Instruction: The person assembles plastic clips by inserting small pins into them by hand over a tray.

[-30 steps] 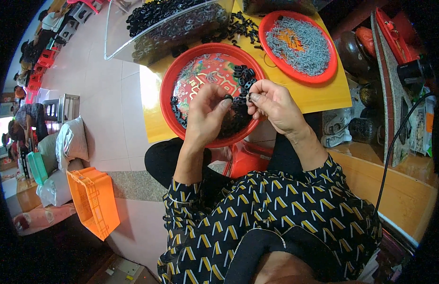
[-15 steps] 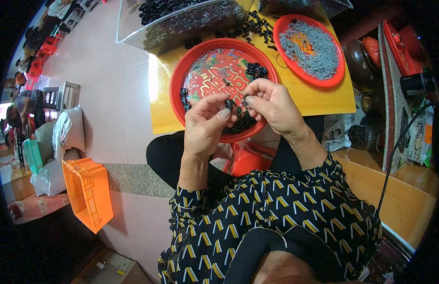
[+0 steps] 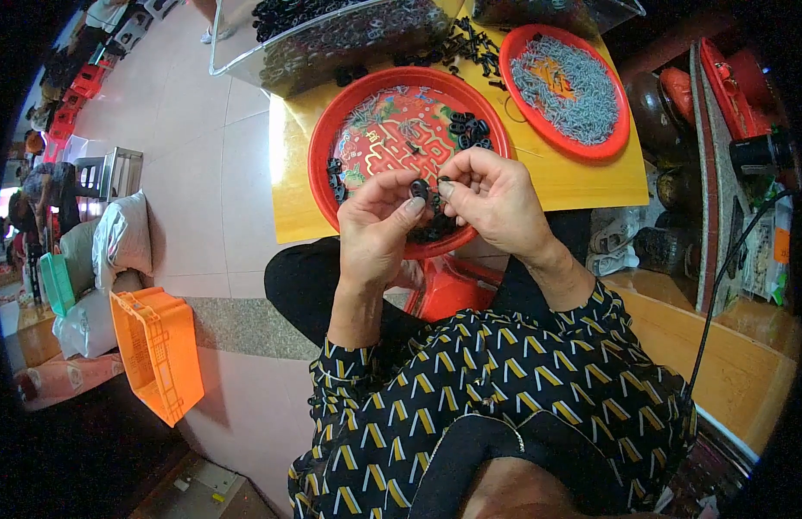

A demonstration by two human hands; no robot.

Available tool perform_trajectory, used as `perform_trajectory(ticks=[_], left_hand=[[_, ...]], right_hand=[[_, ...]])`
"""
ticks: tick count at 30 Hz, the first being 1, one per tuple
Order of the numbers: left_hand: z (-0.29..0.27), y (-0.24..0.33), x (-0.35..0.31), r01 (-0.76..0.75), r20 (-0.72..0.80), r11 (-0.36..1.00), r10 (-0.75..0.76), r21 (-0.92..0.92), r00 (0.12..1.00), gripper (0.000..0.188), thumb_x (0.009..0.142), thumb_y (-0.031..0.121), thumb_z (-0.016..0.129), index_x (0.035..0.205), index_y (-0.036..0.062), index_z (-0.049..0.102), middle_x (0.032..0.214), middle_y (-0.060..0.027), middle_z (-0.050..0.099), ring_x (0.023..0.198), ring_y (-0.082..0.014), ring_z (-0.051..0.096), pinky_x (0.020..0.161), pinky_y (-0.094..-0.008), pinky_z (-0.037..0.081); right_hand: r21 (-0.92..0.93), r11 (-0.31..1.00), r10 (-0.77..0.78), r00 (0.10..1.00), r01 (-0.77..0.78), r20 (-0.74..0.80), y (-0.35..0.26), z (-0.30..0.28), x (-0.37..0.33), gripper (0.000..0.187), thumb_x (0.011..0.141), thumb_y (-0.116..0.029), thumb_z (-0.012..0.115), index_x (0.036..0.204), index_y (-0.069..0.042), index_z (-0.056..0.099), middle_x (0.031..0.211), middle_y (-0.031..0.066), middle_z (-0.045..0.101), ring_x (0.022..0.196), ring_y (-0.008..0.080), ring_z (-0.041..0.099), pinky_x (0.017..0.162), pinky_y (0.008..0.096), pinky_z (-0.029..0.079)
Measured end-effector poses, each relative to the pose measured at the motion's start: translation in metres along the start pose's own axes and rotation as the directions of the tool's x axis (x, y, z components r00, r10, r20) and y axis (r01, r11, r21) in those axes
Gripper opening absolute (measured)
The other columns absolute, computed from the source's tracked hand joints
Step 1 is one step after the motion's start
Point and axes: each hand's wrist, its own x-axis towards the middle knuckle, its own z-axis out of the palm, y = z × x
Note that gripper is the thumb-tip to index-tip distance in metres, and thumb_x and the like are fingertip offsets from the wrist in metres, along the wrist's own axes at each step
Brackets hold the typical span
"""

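Observation:
Over the near part of a round red tray point(image 3: 321, 112), my left hand point(image 3: 377, 221) pinches a small black ring-shaped plastic part point(image 3: 420, 187) between thumb and fingertips. Close to its right, my right hand point(image 3: 496, 203) is closed in a pinch on a small dark piece point(image 3: 443, 180), mostly covered by the fingertips. The two pieces nearly meet; whether they touch I cannot tell. Inside the tray lie a pile of black plastic parts point(image 3: 470, 130) at the right, more at the left and near side, and some grey screws point(image 3: 366, 111) at the far left.
A second red tray point(image 3: 626, 130) full of grey screws stands at the right on the yellow table point(image 3: 297, 208). Behind are a clear bin point(image 3: 288, 65) of black parts and loose black pieces point(image 3: 474, 52). An orange crate point(image 3: 172, 355) and white sacks point(image 3: 124, 233) sit on the floor at left.
My right hand has moved slightly left, bringing its dark piece closer to the ring-shaped part. My left hand has barely moved. A person's leg now shows at the top left.

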Motion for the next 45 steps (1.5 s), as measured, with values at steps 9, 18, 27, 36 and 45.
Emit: perform_trajectory(ticks=[9,18,27,36,45], left_hand=[[-0.001,-0.001,0.0,-0.017,0.03,0.996,0.014,0.083,0.999,0.025,0.074,-0.006,0.057,0.099,-0.0025,0.053,0.081,-0.005,0.058,0.071,-0.0105,0.056,0.066,-0.0216,0.047],[0.001,-0.003,0.0,-0.036,0.023,0.993,0.034,0.115,0.999,0.025,0.074,-0.006,0.057,0.099,-0.0031,0.053,0.083,-0.0054,0.058,0.073,-0.0105,0.056,0.068,-0.022,0.047],[0.011,-0.015,0.004,-0.095,-0.119,0.949,0.061,-0.299,0.991,0.014,0.077,-0.003,0.057,0.091,-0.0016,0.054,0.084,-0.0092,0.059,0.072,-0.0146,0.058,0.065,-0.0248,0.048],[0.004,-0.011,0.001,-0.141,-0.116,0.983,0.127,-0.119,0.985,0.016,0.075,-0.006,0.056,0.091,-0.0034,0.055,0.083,-0.0121,0.06,0.072,-0.016,0.058,0.067,-0.0257,0.049],[-0.005,0.002,-0.003,-0.021,0.083,0.999,0.017,0.046,0.996,0.032,0.071,-0.006,0.061,0.102,-0.005,0.053,0.084,-0.008,0.06,0.075,-0.0135,0.058,0.071,-0.0239,0.047]], right_hand=[[-0.054,0.998,-0.037,0.999,0.036,-0.009,-0.001,-0.003,-0.002,0.006,0.077,-0.002,0.055,0.083,-0.001,0.054,0.069,-0.0012,0.054,0.057,0.0035,0.052,0.049,0.0164,0.043],[-0.092,0.994,-0.063,0.998,0.065,0.019,0.001,-0.001,-0.004,0.006,0.078,-0.001,0.055,0.084,-0.001,0.053,0.071,-0.001,0.053,0.06,0.003,0.051,0.052,0.0164,0.043],[0.402,0.915,0.056,0.994,-0.015,-0.091,0.009,0.012,-0.002,0.009,0.081,-0.003,0.052,0.089,0.001,0.051,0.073,0.0046,0.056,0.06,0.0082,0.054,0.052,0.0186,0.045],[0.443,0.892,-0.017,0.985,0.092,-0.169,0.006,0.014,0.009,0.011,0.081,-0.005,0.053,0.09,0.001,0.051,0.074,0.0058,0.056,0.062,0.0095,0.055,0.054,0.0197,0.046],[0.391,0.92,0.03,1.0,-0.027,-0.002,-0.002,-0.003,0.008,0.01,0.08,-0.003,0.053,0.089,0.001,0.052,0.072,0.0047,0.056,0.06,0.0077,0.054,0.052,0.0174,0.044]])
